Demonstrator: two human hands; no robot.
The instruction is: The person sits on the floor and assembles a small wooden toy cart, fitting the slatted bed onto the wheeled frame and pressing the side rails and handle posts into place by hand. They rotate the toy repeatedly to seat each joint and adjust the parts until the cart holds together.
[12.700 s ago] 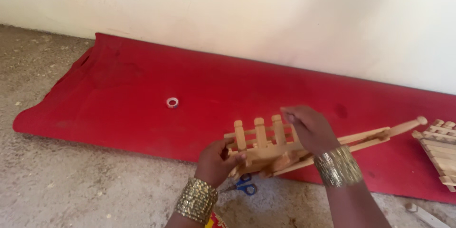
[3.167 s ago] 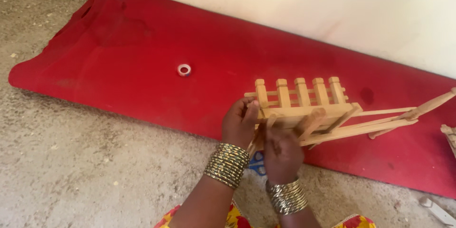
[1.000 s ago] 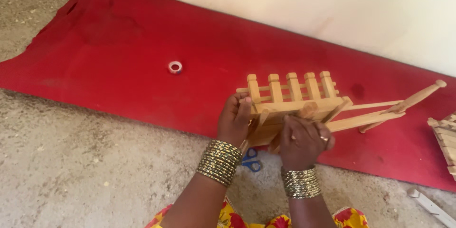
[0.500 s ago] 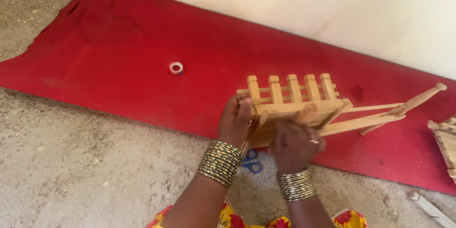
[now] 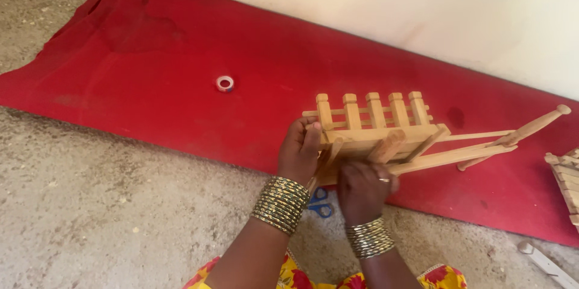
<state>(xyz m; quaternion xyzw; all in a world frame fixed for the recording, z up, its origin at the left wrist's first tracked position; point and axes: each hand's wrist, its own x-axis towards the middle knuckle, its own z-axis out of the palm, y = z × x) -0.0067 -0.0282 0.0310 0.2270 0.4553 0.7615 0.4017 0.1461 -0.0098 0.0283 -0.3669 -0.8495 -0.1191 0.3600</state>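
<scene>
Left hand (image 5: 300,151): fingers (image 5: 313,135) clamped on the near left corner of the wooden cart (image 5: 377,133), thumb side against the frame under the railing.
Right hand (image 5: 363,188): fingers curled shut around a piece on the cart's underside; the grip point itself is hidden behind the knuckles.
Cart: held tipped just above the red mat (image 5: 151,78), five upright posts in a row on top, two long shafts running out to the right, one ending in a round knob (image 5: 563,109).
Wrists: stacks of metal bangles (image 5: 280,204) on both.
Below the hands: blue-handled scissors (image 5: 321,203) on the concrete floor (image 5: 90,223), partly hidden by the wrists.
Further out: a small roll of tape (image 5: 225,83), white with a red core, lying flat on the mat, well apart from the cart; another slatted wooden piece (image 5: 566,174) at the right edge.
Risk: the long shafts are unsupported, so a twist of the right hand could strain or crack a joint; a slipped grip could drop the cart onto the scissors.
Packages, labels, signs: none visible; the wall is plain.
</scene>
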